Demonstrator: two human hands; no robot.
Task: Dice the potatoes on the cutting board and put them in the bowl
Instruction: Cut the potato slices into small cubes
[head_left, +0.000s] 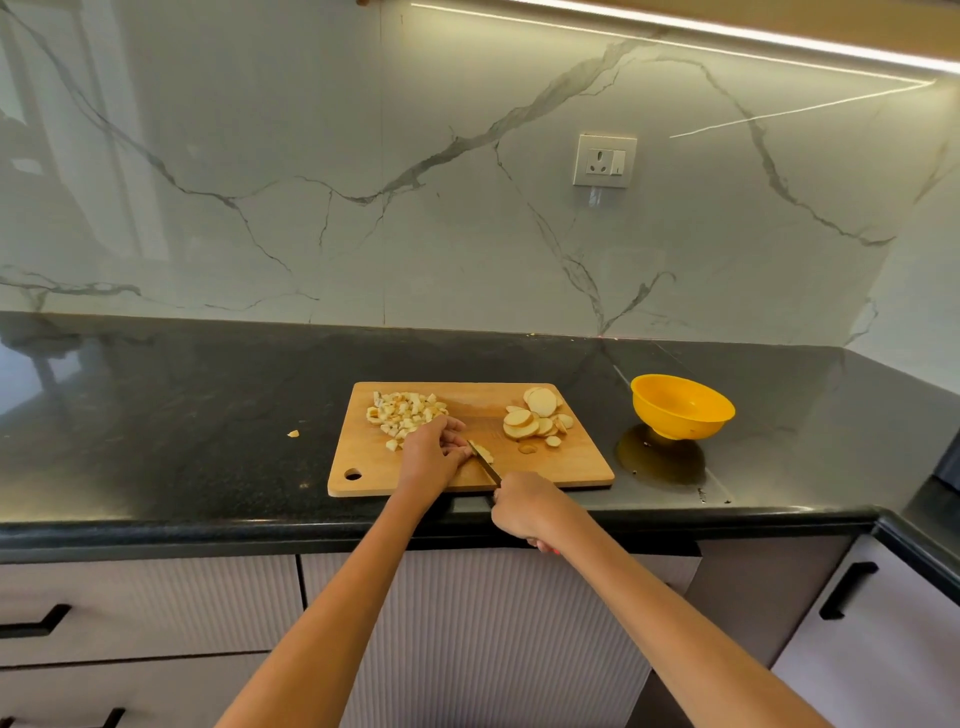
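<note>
A wooden cutting board (571, 467) lies on the black counter. Diced potato pieces (402, 410) are heaped at its back left, and round potato slices (535, 418) lie at its back right. My left hand (434, 452) holds a small potato piece (484, 453) down at the board's middle. My right hand (524, 506) grips a knife (485, 462) at the board's front edge, with the blade against that piece. A yellow bowl (680, 408) stands on the counter to the right of the board; no potato shows in it.
One stray potato bit (293, 433) lies on the counter left of the board. A wall socket (604, 161) sits on the marble backsplash. The counter turns a corner at the far right, and drawers with black handles (847, 590) are below.
</note>
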